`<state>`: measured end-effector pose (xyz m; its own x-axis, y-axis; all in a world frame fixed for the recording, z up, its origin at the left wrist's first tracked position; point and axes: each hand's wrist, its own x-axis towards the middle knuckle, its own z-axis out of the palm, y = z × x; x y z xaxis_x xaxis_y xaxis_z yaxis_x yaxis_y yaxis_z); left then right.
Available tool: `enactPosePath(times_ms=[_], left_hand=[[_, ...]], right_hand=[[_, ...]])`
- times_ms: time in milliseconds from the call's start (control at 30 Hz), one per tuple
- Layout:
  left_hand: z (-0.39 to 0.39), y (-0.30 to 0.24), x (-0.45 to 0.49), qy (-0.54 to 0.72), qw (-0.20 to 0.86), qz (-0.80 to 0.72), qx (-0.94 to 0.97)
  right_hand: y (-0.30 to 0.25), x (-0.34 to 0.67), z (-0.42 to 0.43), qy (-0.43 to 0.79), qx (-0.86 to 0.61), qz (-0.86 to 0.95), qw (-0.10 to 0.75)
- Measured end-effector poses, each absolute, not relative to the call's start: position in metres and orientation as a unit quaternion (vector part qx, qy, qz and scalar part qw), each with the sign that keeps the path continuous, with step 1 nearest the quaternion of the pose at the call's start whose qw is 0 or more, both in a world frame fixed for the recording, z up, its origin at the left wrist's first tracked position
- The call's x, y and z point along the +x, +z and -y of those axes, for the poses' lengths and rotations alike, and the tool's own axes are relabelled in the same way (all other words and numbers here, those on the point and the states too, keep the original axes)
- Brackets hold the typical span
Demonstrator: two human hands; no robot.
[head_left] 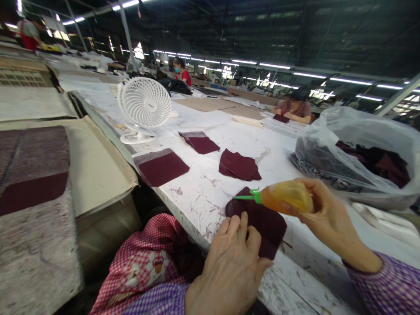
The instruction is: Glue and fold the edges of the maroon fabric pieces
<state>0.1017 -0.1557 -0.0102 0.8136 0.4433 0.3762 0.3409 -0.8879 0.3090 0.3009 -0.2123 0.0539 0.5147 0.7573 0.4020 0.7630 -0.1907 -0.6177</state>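
A dark maroon fabric piece point(265, 225) lies on the white table near its front edge. My left hand point(234, 258) rests on this piece, fingers stretched out and pressing it flat. Wrapped around a squeeze bottle point(285, 197) of amber liquid is my right hand point(323, 214). The bottle is tilted on its side, and its green nozzle points left over the fabric's far left edge. Whether the tip touches the cloth, I cannot tell. Beyond lie a small stack of maroon pieces point(239, 165) and two folded maroon pieces, one nearer point(164, 167) and one farther point(200, 142).
A white fan point(146, 103) stands at the table's left side. On the right sits a clear plastic bag point(361, 153) with dark fabric in it. More maroon cloth point(34, 188) lies on a surface at far left. Across the table a co-worker point(293, 107) handles maroon fabric.
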Motion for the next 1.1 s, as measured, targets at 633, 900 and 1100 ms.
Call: enactPosePath(times_ms=[633,900,1100], left_hand=[[0.156,-0.011,0.101,0.207,0.127,-0.208,0.948],[0.156,-0.01,0.1,0.205,0.121,-0.21,0.948],[0.155,-0.011,0.1,0.209,0.112,-0.208,0.949]], right_hand=[[0.055,0.293,0.211,0.052,-0.735,0.501,0.453],[0.053,0.292,0.211,0.044,-0.753,0.485,0.443],[0.055,0.303,0.213,-0.03,-0.763,0.495,0.414]])
